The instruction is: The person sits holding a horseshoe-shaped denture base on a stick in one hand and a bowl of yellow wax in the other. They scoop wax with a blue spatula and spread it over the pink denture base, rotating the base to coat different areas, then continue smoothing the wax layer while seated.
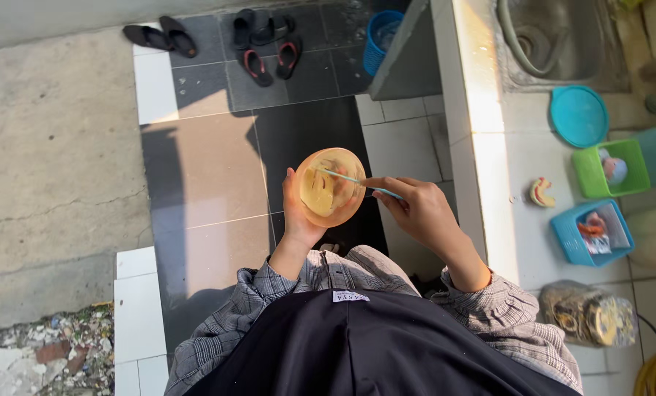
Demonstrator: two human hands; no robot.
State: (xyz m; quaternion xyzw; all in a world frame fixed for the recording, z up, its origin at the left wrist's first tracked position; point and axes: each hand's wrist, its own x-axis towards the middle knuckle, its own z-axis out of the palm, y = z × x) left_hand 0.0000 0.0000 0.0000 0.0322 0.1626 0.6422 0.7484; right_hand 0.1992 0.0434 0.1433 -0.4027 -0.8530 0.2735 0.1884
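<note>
Left hand (pixel 298 216), fingers cupping orange bowl (pixel 332 186) | right hand (pixel 419 209), fingers pinching blue stick (pixel 357 180) inside it | counter (pixel 482 147) alongside

The left hand (pixel 298 220) is cupping a translucent orange bowl (pixel 332 186) from below, while the right hand (pixel 419 209) is pinching a thin light-blue stick (pixel 357 180) (possibly a straw or brush) that is reaching into it. To the right, a teal lid (pixel 578 115) is lying on the white counter (pixel 522 220); sandals (pixel 269 64) are sitting far off.
</note>
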